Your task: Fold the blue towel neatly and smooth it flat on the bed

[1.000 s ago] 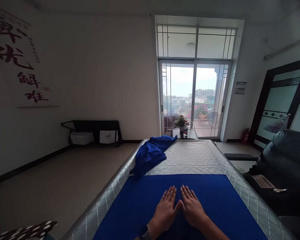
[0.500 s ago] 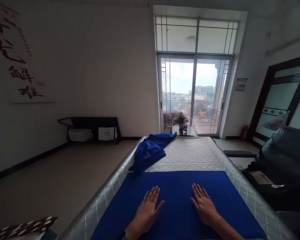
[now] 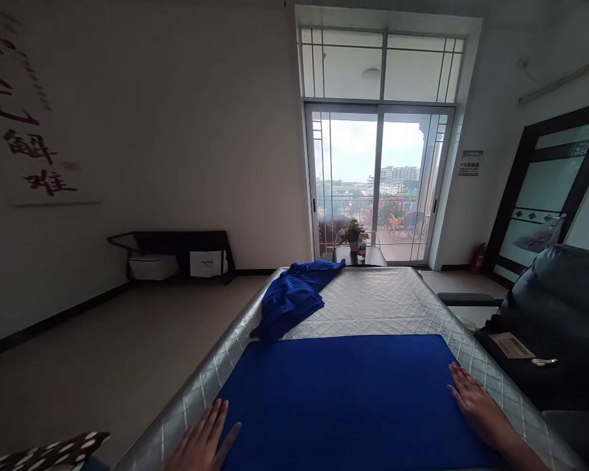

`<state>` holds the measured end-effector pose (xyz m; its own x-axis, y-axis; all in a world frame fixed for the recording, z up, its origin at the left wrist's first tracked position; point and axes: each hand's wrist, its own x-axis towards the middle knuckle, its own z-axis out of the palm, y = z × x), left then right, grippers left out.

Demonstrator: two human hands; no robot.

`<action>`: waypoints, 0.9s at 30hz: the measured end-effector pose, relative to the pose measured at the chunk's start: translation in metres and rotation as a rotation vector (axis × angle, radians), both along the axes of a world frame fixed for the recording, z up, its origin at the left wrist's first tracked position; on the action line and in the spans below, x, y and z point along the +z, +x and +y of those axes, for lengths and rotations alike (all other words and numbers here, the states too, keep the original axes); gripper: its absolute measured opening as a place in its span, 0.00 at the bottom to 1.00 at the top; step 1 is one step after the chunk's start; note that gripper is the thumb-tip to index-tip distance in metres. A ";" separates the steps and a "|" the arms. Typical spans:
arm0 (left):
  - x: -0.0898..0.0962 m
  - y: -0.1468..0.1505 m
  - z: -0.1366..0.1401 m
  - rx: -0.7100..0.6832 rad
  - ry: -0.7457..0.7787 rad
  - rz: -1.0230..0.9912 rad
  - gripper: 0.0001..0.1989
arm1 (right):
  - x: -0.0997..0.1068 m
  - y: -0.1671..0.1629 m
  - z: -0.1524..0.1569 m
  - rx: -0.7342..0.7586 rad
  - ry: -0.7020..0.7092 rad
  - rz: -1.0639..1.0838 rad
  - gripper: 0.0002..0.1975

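In the head view, the flat blue cloth [image 3: 343,399] lies between the left hand [image 3: 202,439] and the right hand [image 3: 478,404], its far edge crosswise, each grip flattened at a side edge, fingers extended, pinching nothing. Beneath spreads a silver quilted surface [image 3: 377,297] bearing crumpled blue fabric [image 3: 292,294], with glass doors [image 3: 351,170] beyond.

Bare left hand [image 3: 203,439]: wrist cut off by lower picture edge. Brown, white-spotted fabric [image 3: 61,452], left of this hand: partly outside frame. Pale rectangular card [image 3: 513,345], beyond bare right hand [image 3: 481,407]: print too small to read.
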<state>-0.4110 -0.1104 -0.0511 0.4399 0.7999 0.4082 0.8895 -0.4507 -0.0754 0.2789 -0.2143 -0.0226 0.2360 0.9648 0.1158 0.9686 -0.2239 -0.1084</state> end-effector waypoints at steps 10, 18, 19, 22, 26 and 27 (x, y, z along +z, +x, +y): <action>0.051 0.190 -0.011 -0.241 -0.300 -0.050 0.32 | 0.049 -0.181 0.017 0.330 -0.015 0.138 0.32; 0.045 0.260 -0.017 -0.479 -0.226 -0.049 0.31 | 0.039 -0.244 0.028 0.505 -0.071 0.240 0.33; 0.043 0.259 -0.017 -0.477 -0.231 -0.043 0.31 | 0.038 -0.243 0.027 0.506 -0.074 0.240 0.33; 0.042 0.249 -0.016 -0.433 -0.284 -0.021 0.33 | 0.038 -0.236 0.023 0.504 -0.089 0.237 0.33; 0.035 0.204 -0.010 -0.279 -0.338 0.001 0.33 | 0.029 -0.197 0.013 0.419 -0.095 0.201 0.33; 0.031 0.184 -0.008 -0.227 -0.325 0.002 0.33 | 0.022 -0.179 0.010 0.380 -0.083 0.184 0.33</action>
